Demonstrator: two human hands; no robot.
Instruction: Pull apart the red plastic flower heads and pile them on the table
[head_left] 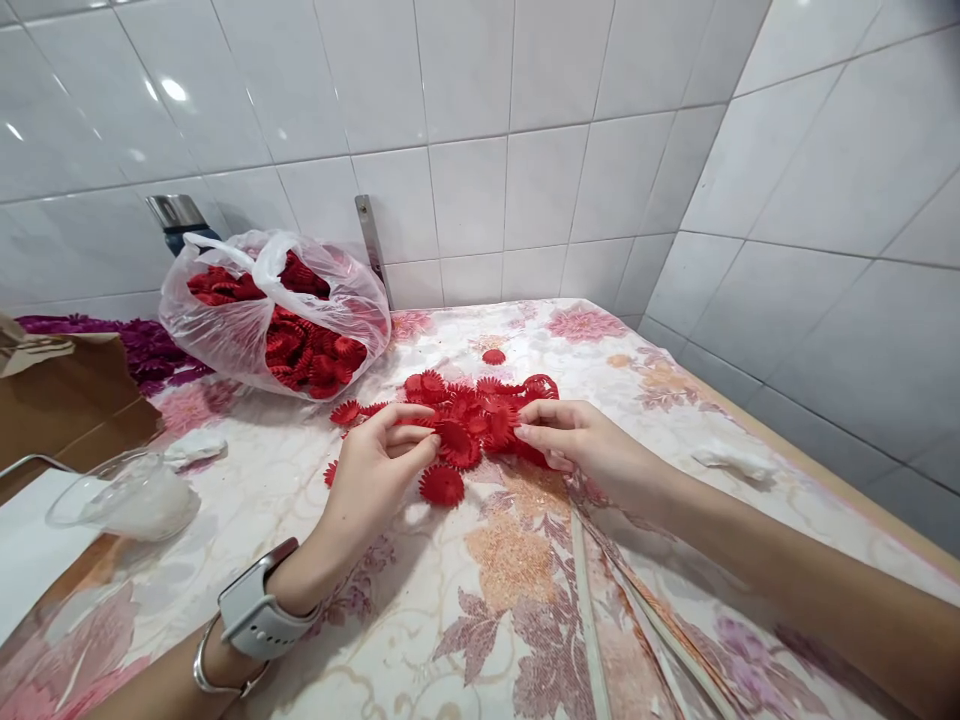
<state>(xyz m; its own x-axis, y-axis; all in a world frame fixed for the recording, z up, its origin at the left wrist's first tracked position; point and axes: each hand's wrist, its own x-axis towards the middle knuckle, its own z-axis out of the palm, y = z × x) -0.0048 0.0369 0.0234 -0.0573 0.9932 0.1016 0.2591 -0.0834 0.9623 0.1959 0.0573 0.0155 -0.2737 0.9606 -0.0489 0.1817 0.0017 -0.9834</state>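
Note:
A loose heap of red fabric flowers (457, 402), round with notched edges, lies on the flowered tablecloth (420, 620). On the left side of the heap, my left hand (386, 460) pinches the edge of a red flower (456, 445) between thumb and fingers. From the right, my right hand (577, 438) has its thumb and fingertips closed on another red piece (504, 425). Whether the two pieces are joined, I cannot tell. One red flower (441, 486) lies flat just below, and a small one (493, 356) sits apart behind the heap.
A clear plastic bag (180, 315) full of red flowers stands back left, before a flask (176, 215). Nearer are a brown paper bag (75, 410), purple pieces (150, 350) and a clear cup (142, 500). Pale strips (592, 620) lie front right. Tiled walls close the back and right.

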